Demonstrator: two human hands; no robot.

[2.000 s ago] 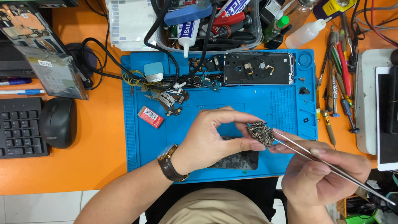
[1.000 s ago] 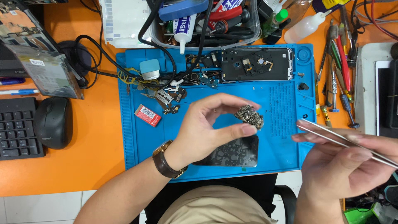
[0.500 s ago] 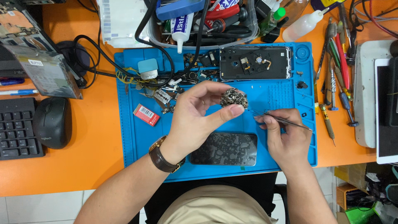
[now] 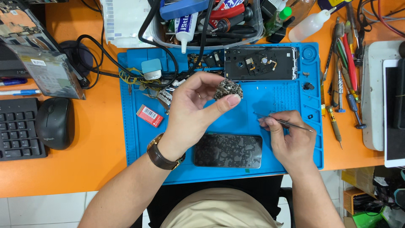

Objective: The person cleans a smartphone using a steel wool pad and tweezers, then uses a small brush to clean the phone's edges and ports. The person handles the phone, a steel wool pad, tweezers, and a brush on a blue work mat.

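Note:
My left hand (image 4: 192, 110) holds a small dark circuit board (image 4: 227, 89) between thumb and fingers, raised above the blue work mat (image 4: 274, 95). A brown watch sits on that wrist. My right hand (image 4: 290, 141) rests on the mat further right and grips thin metal tweezers (image 4: 283, 122), lying almost flat with the tips pointing left. A phone screen panel (image 4: 228, 150) lies face up on the mat between my two hands. An opened phone frame (image 4: 258, 63) lies at the mat's far edge.
A clear bin (image 4: 202, 21) of tools and tubes stands behind the mat. Screwdrivers (image 4: 344, 84) lie at the right, beside a white tablet (image 4: 390, 105). At the left are a mouse (image 4: 55, 122), a keyboard (image 4: 17, 128) and a red eraser-sized box (image 4: 149, 115).
My left hand carried the small board up and away from me. My right hand drew the tweezers away from the board and settled down on the mat.

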